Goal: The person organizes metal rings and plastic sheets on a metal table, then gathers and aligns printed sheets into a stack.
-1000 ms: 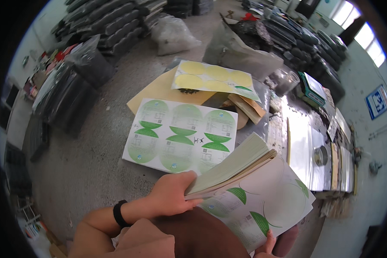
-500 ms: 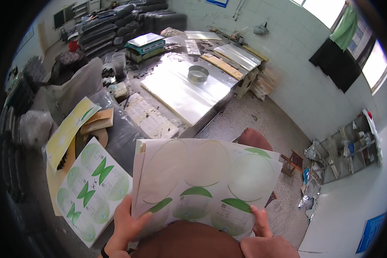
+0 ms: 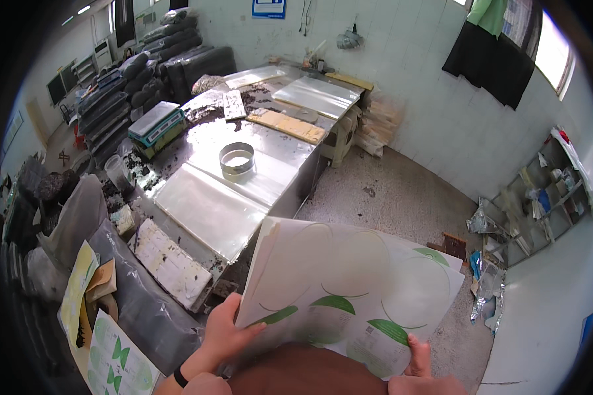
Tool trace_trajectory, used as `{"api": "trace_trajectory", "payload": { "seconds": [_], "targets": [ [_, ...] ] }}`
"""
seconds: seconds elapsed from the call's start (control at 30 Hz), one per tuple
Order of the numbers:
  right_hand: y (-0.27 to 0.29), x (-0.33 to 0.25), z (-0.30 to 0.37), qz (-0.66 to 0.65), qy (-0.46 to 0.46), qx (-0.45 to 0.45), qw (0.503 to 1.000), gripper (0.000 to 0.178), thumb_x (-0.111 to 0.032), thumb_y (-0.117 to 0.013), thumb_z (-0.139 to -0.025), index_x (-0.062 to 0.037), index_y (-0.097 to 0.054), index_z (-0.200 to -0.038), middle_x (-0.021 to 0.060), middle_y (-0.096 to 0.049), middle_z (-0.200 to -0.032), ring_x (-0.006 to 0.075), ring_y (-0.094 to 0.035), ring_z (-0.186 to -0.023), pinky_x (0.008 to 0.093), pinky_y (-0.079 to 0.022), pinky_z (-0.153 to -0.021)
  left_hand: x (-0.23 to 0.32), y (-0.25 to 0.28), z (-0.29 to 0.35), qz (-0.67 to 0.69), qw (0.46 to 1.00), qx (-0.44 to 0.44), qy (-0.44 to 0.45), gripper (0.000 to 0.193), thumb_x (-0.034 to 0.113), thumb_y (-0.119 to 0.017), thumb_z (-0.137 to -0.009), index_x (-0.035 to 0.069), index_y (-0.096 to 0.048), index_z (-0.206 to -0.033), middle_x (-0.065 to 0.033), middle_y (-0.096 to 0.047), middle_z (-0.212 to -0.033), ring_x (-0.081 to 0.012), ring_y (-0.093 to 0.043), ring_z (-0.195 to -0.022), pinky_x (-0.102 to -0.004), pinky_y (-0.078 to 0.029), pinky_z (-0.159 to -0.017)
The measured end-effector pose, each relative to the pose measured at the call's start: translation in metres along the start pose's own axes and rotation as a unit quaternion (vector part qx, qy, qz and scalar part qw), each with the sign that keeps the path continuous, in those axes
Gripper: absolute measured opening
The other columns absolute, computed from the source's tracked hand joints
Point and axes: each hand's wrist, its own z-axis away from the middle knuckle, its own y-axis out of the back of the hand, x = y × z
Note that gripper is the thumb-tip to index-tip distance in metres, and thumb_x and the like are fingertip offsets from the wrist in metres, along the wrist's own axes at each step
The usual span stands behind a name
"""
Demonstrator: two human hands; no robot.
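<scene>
Both my hands hold a stack of white label sheets (image 3: 356, 280) printed with green leaf shapes and large round outlines. My left hand (image 3: 227, 336) grips the stack's left edge, thumb on top and the other fingers largely hidden behind. At the lower right edge, my right hand (image 3: 419, 357) pinches the sheets, its thumb in front. The stack tilts up before my brown-clothed lap, with its far corners slightly fanned. To the left lies another pile of green-printed sheets (image 3: 115, 362), apart from my hands and partly cut off by the view.
A metal-topped table (image 3: 290, 191) carries clear film sheets (image 3: 207, 207), a metal ring (image 3: 237, 160), a scale (image 3: 157, 128) and dark scraps. A stained white slab (image 3: 170, 260) lies at its near end. Black bags (image 3: 102, 105) are piled behind; a wire rack (image 3: 547, 197) stands right.
My view has swung right. The held stack has shifted rightward, farther from the other printed pile and closer to the table's near corner. Both hands keep their grip.
</scene>
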Motion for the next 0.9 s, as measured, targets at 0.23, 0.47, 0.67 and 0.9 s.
{"api": "trace_trajectory", "payload": {
  "seconds": [0.23, 0.47, 0.67, 0.9],
  "targets": [
    [-0.012, -0.016, -0.094, -0.013, -0.007, 0.059, 0.998, 0.044, -0.021, -0.060, -0.084, 0.0049, -0.048, -0.118, 0.0150, -0.061, -0.102, 0.0266, -0.062, -0.088, 0.0389, -0.052, -0.075, 0.011, -0.031, -0.139, -0.027, 0.997, -0.065, -0.024, 0.040, 0.028, -0.074, -0.068, 0.004, -0.051, -0.090, -0.0158, -0.059, -0.077, -0.0352, -0.058, -0.074, -0.0382, -0.045, -0.063],
    [-0.018, -0.008, -0.195, 0.037, 0.036, 0.194, 0.980, 0.041, -0.025, -0.059, -0.086, 0.0060, -0.052, -0.112, 0.0139, -0.063, -0.097, 0.0249, -0.062, -0.085, 0.0369, -0.051, -0.074, 0.031, -0.020, -0.293, -0.034, 0.989, -0.143, -0.025, 0.037, 0.029, -0.072, -0.069, 0.005, -0.050, -0.088, -0.0161, -0.059, -0.081, -0.0365, -0.058, -0.078, -0.0408, -0.044, -0.064],
    [-0.091, -0.046, -0.257, 0.143, 0.003, 0.205, 0.968, 0.041, -0.027, -0.052, -0.088, 0.0055, -0.056, -0.111, 0.0160, -0.062, -0.100, 0.0259, -0.059, -0.090, 0.0364, -0.047, -0.079, 0.014, -0.026, -0.391, -0.022, 0.988, -0.154, -0.005, 0.038, 0.031, -0.071, -0.068, 0.006, -0.050, -0.087, -0.0172, -0.060, -0.078, -0.0373, -0.058, -0.077, -0.0418, -0.044, -0.064],
    [-0.163, -0.117, -0.374, 0.090, -0.001, 0.131, 0.987, 0.036, -0.024, -0.054, -0.087, 0.0049, -0.057, -0.108, 0.0131, -0.063, -0.096, 0.0228, -0.061, -0.085, 0.0354, -0.049, -0.075, 0.001, -0.055, -0.499, -0.012, 0.994, -0.109, 0.012, 0.041, 0.030, -0.073, -0.067, 0.004, -0.050, -0.090, -0.0179, -0.060, -0.078, -0.0376, -0.058, -0.077, -0.0421, -0.044, -0.065]
  ]
}}
